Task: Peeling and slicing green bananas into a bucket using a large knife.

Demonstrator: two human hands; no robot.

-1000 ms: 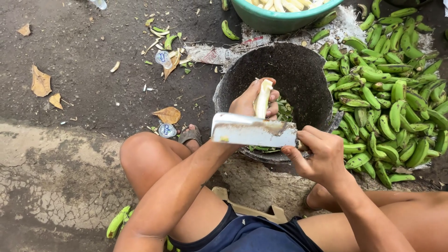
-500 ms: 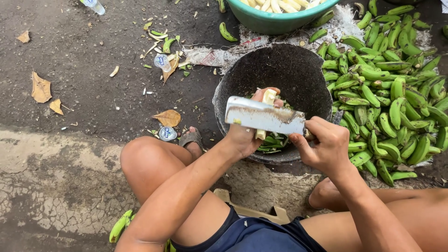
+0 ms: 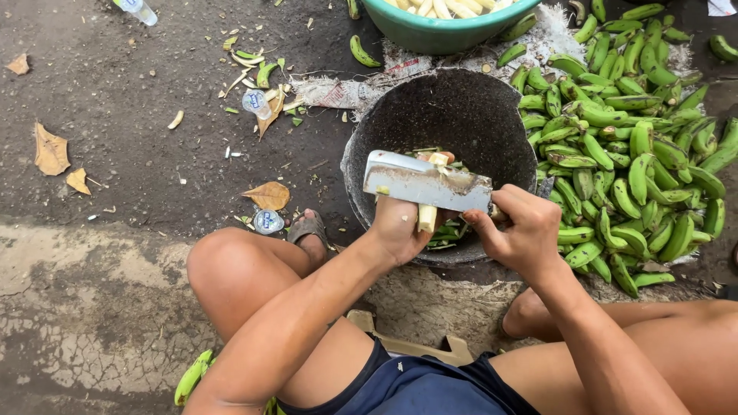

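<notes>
Peeled banana (image 3: 427, 217) upright (cleaver (image 3: 427, 183) crosswise)

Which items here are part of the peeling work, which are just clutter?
In use: left hand holding a peeled banana; right hand with cleaver; dark basin of peels; green banana pile; teal bowl of peeled bananas.

Lying about: dry leaves; plastic cups; bottle; newspaper.
</notes>
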